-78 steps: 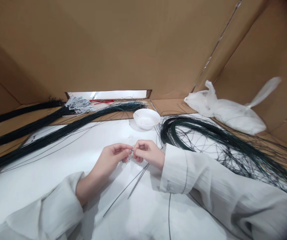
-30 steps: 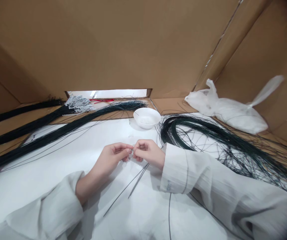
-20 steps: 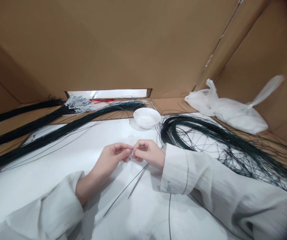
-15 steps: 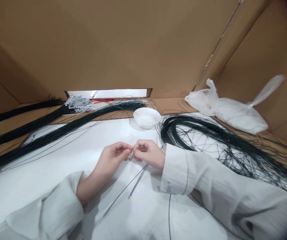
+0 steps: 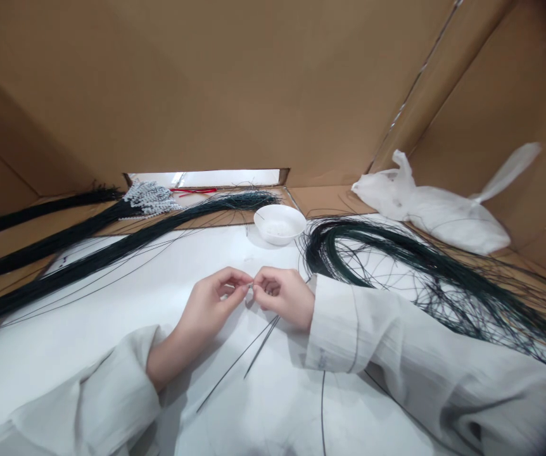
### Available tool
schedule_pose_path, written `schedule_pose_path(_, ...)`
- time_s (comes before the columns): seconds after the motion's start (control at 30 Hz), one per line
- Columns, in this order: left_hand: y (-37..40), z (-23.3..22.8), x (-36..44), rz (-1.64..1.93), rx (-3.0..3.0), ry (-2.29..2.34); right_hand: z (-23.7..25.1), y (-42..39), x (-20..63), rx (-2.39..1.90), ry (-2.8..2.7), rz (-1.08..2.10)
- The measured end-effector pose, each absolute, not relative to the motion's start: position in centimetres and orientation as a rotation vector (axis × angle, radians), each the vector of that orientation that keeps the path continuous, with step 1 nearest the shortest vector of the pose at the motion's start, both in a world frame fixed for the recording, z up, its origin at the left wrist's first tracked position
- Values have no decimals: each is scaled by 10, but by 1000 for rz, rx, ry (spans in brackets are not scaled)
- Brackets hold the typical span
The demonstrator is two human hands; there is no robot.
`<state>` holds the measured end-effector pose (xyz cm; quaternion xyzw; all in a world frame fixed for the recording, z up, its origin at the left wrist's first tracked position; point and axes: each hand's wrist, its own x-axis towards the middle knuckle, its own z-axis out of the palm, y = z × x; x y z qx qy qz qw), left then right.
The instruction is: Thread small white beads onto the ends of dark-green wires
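Observation:
My left hand (image 5: 211,301) and my right hand (image 5: 283,294) meet fingertip to fingertip over the white table (image 5: 111,316). Between the fingertips sits a tiny pale bead, pinched together with the top ends of two thin dark wires (image 5: 244,358). The wires slant down and left from my right hand toward me. Both wrists rest on the table in white sleeves. A small white bowl (image 5: 279,223) with pale beads stands just beyond my hands.
A loose tangle of dark green wire (image 5: 396,266) spreads at the right. Long straight wire bundles (image 5: 87,256) lie at the left, with a beaded white cluster (image 5: 150,197) behind. A white plastic bag (image 5: 434,209) lies at the back right. Cardboard walls (image 5: 254,82) enclose the table.
Both hands have barely shifted; the fingertips have drawn slightly closer and lifted a little, still pinching the wire ends.

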<state>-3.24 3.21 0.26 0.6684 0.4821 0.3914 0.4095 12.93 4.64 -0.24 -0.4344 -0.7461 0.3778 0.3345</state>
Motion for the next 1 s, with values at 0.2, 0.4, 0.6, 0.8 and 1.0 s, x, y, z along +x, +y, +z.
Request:
schedule_pose_path(0.2, 33, 0, -33, 971, 1672, 1203, 3, 45, 129, -1113, -2055, 876)
schedule_pose_path(0.4, 35, 0, -32, 955, 1450, 1181, 0, 46, 130, -1125, -2028, 902)
schedule_pose_path(0.6, 34, 1, -31, 984, 1374, 1188, -4, 45, 131, -1119, -1919, 1022)
schedule_pose_path(0.8, 33, -1, -31, 1010, 1330, 1180, -2, 45, 130, -1109, -1918, 1011)
schedule_pose_path(1.0, 35, -4, -32, 996, 1351, 1183, -3, 44, 130, -1122, -1917, 991)
